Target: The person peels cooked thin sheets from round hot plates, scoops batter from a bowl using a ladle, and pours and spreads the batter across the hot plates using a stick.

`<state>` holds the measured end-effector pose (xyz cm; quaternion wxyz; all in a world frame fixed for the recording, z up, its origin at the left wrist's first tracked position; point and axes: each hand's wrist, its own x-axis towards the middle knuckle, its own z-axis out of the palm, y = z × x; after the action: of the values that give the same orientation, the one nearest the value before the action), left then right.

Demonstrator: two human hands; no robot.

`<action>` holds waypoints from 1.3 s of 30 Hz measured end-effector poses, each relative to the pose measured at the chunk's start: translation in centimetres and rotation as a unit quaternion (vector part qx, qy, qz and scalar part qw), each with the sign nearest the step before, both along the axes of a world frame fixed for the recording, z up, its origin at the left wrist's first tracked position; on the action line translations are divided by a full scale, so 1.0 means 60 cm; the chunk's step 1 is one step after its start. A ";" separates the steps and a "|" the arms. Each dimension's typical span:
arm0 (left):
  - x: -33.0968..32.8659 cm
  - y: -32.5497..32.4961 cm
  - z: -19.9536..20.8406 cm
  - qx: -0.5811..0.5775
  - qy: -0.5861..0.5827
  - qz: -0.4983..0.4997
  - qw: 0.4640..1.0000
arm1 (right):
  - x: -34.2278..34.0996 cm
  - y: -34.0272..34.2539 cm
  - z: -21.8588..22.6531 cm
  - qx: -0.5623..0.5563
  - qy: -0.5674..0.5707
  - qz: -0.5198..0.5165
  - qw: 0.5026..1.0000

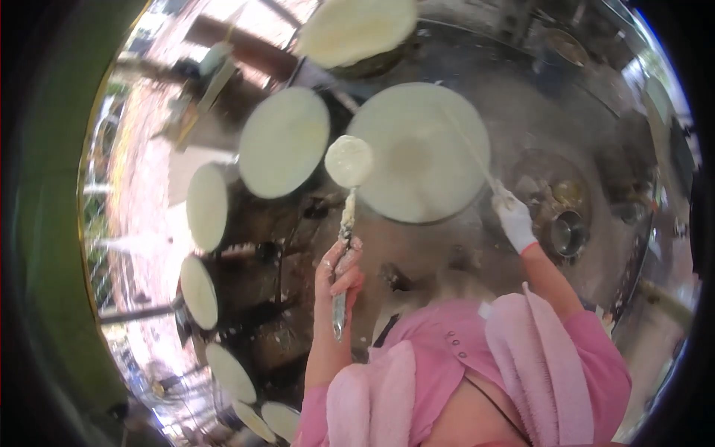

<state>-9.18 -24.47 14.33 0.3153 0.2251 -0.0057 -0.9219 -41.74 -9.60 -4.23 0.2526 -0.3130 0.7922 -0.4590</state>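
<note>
My bare left hand (pixel 339 270), smeared with pale batter, is closed round the handle of a ladle (pixel 349 161). The ladle's round bowl looks full of pale batter, and batter cakes its handle. It hangs over the left edge of a large pale round (pixel 447 190), which has a darker patch in its middle. In a white glove with a red cuff, my right hand (pixel 514 217) grips a long thin stick (pixel 466 141). The stick reaches up and left across the right part of that round; whether it touches the surface I cannot tell.
Several more pale rounds, such as one beside the large one (pixel 284 143), curve down the left side. Another round (pixel 357 30) lies at the far side. Right of my gloved hand stands a metal pot (pixel 568 232). A brown beam (pixel 238 46) crosses the far left.
</note>
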 end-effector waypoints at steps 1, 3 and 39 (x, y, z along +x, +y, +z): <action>0.018 0.005 0.002 -0.009 -0.012 0.007 1.000 | 0.011 0.004 0.008 -0.005 -0.002 0.019 1.000; 0.069 0.015 0.004 -0.003 -0.032 0.050 0.998 | 0.043 0.021 0.035 0.056 0.005 0.216 0.975; 0.820 0.201 0.039 0.026 -0.157 0.726 0.669 | 0.981 -0.616 0.072 0.030 0.402 0.642 0.652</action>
<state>40.01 -12.38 16.68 0.8735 0.3079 0.1345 -0.3522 17.09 -46.56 0.07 0.1503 -0.8895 0.4313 0.0127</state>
